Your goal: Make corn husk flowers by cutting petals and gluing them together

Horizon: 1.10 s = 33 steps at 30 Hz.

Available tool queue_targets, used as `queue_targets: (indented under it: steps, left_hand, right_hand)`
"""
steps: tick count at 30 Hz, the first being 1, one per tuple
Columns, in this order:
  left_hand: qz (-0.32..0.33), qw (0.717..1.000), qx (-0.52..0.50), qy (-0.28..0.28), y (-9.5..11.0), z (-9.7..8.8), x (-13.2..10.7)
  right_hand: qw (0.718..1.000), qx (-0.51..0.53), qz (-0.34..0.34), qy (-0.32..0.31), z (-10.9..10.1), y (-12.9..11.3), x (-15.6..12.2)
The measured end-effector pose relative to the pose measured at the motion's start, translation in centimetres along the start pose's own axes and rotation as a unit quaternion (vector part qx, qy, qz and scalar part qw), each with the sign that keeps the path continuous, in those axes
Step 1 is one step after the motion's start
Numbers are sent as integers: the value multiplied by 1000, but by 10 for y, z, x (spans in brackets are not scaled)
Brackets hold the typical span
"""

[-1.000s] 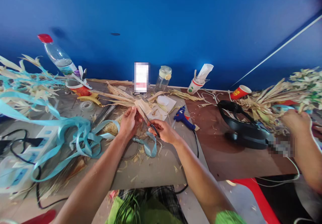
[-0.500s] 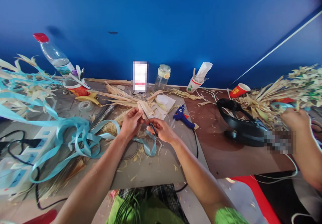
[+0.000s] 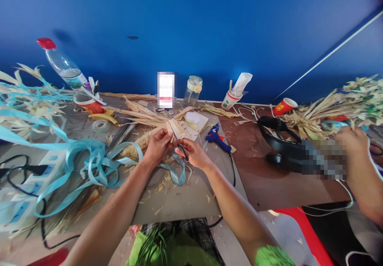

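Grey and brown tabletop (image 3: 194, 204) under light-blue ribbon (image 3: 100, 158), tape roll (image 3: 95, 127), blue glue gun (image 3: 218, 139), pale scraps (image 3: 163, 188).

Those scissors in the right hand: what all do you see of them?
The scissors have dark handles, partly hidden by the right hand gripping them. Their slim, metal-looking blades slant away and leftward, reaching the pale, papery strip pinched in the left hand. They are held above the grey tabletop; whether they are open is too small to tell.

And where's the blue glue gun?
In the head view, the blue glue gun lies right of the right hand, by the right edge of the grey surface.
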<state>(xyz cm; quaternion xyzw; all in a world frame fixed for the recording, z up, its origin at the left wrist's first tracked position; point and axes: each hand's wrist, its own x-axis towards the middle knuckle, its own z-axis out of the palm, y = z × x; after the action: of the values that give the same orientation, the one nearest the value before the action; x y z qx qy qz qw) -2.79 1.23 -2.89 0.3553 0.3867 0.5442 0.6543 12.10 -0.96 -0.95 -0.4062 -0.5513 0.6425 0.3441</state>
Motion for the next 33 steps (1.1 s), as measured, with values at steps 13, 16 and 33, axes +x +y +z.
queue_targets:
  steps: [13,16,33]
  left_hand:
    - [2,1000,2,-15,-1,-2,0]
    - [-8,999,18,-27,-4,-4,1]
    - [-12,994,106,-12,-2,-2,-2]
  right_hand:
    - [1000,-4,2,14,-2,8,2]
    - [1000,-4,-5,15,-1,3,1]
    - [992,57,-26,110,-11,4,3]
